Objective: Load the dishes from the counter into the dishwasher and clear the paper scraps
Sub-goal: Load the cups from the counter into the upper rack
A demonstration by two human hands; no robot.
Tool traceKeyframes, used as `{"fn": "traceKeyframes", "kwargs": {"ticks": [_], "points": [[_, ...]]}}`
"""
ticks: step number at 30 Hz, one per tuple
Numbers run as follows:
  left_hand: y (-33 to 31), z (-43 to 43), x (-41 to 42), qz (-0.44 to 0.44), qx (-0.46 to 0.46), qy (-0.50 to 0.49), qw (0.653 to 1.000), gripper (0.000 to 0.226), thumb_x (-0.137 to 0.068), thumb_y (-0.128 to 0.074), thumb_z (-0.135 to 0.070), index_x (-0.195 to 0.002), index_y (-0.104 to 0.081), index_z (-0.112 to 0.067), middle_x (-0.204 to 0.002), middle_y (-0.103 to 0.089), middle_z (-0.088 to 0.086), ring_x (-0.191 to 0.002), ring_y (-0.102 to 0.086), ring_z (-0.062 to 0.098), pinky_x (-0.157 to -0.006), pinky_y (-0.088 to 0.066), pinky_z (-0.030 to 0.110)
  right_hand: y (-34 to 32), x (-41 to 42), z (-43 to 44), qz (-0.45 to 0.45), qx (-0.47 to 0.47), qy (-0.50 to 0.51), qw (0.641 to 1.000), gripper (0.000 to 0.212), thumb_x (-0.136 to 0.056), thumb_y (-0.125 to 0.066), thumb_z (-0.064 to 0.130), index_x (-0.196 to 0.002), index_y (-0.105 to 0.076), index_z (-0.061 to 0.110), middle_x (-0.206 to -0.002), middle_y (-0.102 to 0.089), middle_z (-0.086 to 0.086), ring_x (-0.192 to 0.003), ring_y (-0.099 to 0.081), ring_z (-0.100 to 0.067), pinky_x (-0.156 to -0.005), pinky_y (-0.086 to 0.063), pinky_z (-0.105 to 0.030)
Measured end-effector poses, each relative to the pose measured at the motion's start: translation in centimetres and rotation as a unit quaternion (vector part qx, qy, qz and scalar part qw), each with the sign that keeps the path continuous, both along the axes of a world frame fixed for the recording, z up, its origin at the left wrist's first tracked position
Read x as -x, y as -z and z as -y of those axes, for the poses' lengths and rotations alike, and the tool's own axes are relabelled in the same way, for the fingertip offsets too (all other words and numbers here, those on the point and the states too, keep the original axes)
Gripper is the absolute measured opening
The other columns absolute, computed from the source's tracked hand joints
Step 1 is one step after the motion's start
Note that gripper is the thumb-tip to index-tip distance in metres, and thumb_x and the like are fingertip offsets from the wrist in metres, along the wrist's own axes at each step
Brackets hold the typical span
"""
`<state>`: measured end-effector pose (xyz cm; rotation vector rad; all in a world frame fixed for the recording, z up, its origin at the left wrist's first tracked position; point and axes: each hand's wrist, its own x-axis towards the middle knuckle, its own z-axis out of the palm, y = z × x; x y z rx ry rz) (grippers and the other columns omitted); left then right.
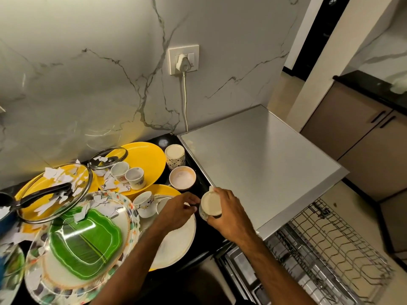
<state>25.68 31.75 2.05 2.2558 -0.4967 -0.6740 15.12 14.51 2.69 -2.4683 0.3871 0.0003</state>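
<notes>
My right hand (226,213) grips a white mug (211,204) from the right, just above the black counter's edge beside the dishwasher. My left hand (178,209) reaches in from the left, fingertips pinched together at the mug's near side, above a large white plate (176,243). Another cup (144,203) stands left of that hand. Two small cups (127,175) sit on a yellow plate (147,157). Torn paper scraps (58,177) lie over the lids and plates. The dishwasher's wire rack (330,249) is pulled out at lower right.
A pale bowl (182,177) and a patterned tumbler (175,154) stand by the steel dishwasher top (264,161). Glass lids (108,157), a black pan handle (44,194) and a green leaf plate (86,241) crowd the left counter. A plugged cord (185,102) hangs down the marble wall.
</notes>
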Motion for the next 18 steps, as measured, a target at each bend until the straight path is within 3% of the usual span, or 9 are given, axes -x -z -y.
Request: {"fn": "traceKeyframes", "kwargs": {"ticks": [3, 7, 13, 16, 18], "points": [[-0.3, 1.0, 0.8, -0.029, 0.024, 0.004, 0.999, 0.018, -0.095, -0.07, -0.029, -0.112, -0.065, -0.025, -0.104, -0.07, -0.011, -0.093, -0.066, 0.001, -0.074, -0.048, 0.013, -0.6, 1.0, 1.3, 0.019, -0.022, 0.014, 0.999, 0.094, -0.077, -0.086, 0.049, -0.152, -0.031, 0.036, -0.147, -0.041, 0.011, -0.128, -0.044, -0.014, -0.093, -0.046, -0.026], [-0.6, 3.1, 2.0, -0.054, 0.049, 0.022, 0.997, 0.036, -0.09, -0.076, -0.038, -0.12, -0.06, -0.027, -0.106, -0.07, -0.011, -0.1, -0.068, 0.004, -0.089, -0.058, 0.027, -0.9, 1.7, 3.0, 0.022, -0.019, 0.034, 0.999, 0.094, -0.074, -0.084, 0.058, -0.15, -0.034, 0.035, -0.145, -0.044, 0.01, -0.125, -0.048, -0.015, -0.094, -0.05, -0.031], [-1.7, 7.0, 2.9, -0.038, 0.035, 0.064, 0.997, 0.055, -0.085, -0.078, -0.048, -0.134, -0.059, -0.032, -0.108, -0.072, -0.012, -0.102, -0.066, -0.001, -0.09, -0.053, 0.019, -0.9, 3.4, 6.3, 0.019, -0.022, 0.064, 0.998, 0.092, -0.073, -0.084, 0.053, -0.149, -0.036, 0.034, -0.142, -0.046, 0.009, -0.121, -0.052, -0.018, -0.093, -0.051, -0.033], [-2.2, 9.6, 3.9, -0.047, 0.024, 0.071, 0.996, 0.054, -0.083, -0.079, -0.05, -0.131, -0.062, -0.032, -0.101, -0.075, -0.014, -0.094, -0.067, -0.006, -0.076, -0.046, 0.008, -1.0, 5.0, 8.6, 0.02, -0.024, 0.076, 0.997, 0.089, -0.075, -0.083, 0.053, -0.149, -0.036, 0.034, -0.141, -0.046, 0.009, -0.121, -0.052, -0.018, -0.094, -0.053, -0.037], [-2.5, 11.5, 4.8, -0.061, 0.022, 0.084, 0.994, 0.055, -0.082, -0.08, -0.051, -0.131, -0.061, -0.033, -0.102, -0.075, -0.014, -0.095, -0.067, -0.006, -0.074, -0.044, 0.007, -1.1, 6.4, 10.3, 0.014, -0.025, 0.082, 0.996, 0.088, -0.076, -0.083, 0.053, -0.148, -0.036, 0.034, -0.141, -0.045, 0.009, -0.121, -0.051, -0.017, -0.094, -0.053, -0.038]]}}
